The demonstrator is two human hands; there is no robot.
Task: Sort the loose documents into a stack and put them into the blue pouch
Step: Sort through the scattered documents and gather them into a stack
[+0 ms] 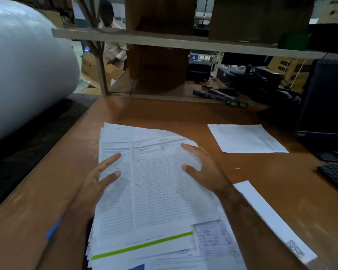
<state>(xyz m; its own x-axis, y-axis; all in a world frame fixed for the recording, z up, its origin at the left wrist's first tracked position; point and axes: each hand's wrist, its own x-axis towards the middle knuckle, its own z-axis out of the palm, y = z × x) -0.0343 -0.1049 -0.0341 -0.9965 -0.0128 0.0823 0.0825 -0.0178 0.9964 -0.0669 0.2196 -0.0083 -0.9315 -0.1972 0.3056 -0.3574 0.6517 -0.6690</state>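
Documents lay in an uneven stack (154,191) in front of you on the brown desk (261,182), their near edges fanned out toward the bottom left. Your left hand (98,182) rested on the stack's left side with its fingers straight and spread, the forefinger and thumb lying flat on the top sheet (156,178), a printed form ruled in fine rows. Your right hand (205,170) came in from the right side, fingers straight and parted, thumb tip and forefinger tip touching the same sheet; neither hand was curled round the paper. The top sheet's far right corner curved up just beyond your right forefinger. A sheet with a green stripe (142,245) showed at the stack's near edge, and a stamped page (213,238) lay beside it to the right. A bit of blue (137,266) peeked out under the stack at the bottom edge; whether it was the pouch I cannot tell. One loose sheet (246,138) lay well apart to the right, near the monitor (324,106), and a long white slip (273,221) lay just beyond your right forearm. A keyboard (336,176) sat at the right edge.
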